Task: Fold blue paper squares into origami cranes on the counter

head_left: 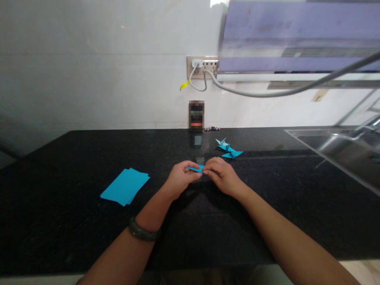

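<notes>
The small piece of folded blue paper (pixel 196 169) is found between your two hands, above the middle of the table (pixel 74 237). At its left end it lies in the curve of your left hand (pixel 180 177), the index finger along the far side and the thumb along the near side; these fingers are bent, slightly parted and have hold of the paper. At its right end it is pinched by your right hand (pixel 223 175), where the thumb and index fingertips are drawn close together on the edge. How the hidden fingers stand you cannot tell from this view.

Beyond your right hand, folded paper cranes (pixel 232 153) sit close together on the table. To the left, well apart from your fingers, lies a loose stack of blue sheets (pixel 124 187), edges unaligned. A dark bangle (pixel 144 231) is on your left wrist. A pixelated upright device (pixel 196 114) stands at the wall (pixel 103 79), a beaded strand (pixel 212 128) beside it. A sink (pixel 314 151) is at far right.
</notes>
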`<action>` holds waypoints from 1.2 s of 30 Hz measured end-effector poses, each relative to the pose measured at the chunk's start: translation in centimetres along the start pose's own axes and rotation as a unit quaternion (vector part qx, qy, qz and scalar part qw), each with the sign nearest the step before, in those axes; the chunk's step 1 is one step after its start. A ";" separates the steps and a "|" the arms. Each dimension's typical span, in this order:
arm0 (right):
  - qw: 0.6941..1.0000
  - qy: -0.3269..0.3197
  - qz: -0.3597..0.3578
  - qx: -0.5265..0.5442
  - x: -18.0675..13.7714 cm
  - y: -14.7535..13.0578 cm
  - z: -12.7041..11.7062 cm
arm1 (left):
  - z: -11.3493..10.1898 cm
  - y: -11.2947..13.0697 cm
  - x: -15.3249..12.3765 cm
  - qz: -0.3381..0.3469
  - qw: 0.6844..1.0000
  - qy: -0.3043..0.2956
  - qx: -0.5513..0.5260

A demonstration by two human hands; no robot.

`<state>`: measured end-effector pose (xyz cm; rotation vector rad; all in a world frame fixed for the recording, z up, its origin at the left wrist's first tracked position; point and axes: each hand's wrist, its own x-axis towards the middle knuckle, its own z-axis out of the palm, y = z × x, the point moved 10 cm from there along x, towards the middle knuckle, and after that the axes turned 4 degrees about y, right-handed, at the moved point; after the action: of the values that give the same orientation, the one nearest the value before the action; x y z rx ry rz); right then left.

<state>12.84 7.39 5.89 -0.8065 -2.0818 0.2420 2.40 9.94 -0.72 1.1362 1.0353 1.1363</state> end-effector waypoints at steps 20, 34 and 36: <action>0.998 0.031 0.060 -0.018 -0.1 0.4 0.6 | -0.8 -0.2 -0.1 0.006 0.997 0.055 0.048; 0.996 0.054 0.060 -0.027 -0.1 0.1 0.1 | -0.7 -0.6 -0.3 -0.041 0.994 0.090 -0.035; 0.996 0.059 0.060 -0.024 -0.1 0.0 0.0 | -0.8 -0.6 -0.3 -0.044 0.994 0.094 -0.037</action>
<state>12.85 7.39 5.79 -0.9537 -1.9368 0.2054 1.69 9.74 -1.43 0.9292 1.1664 1.2182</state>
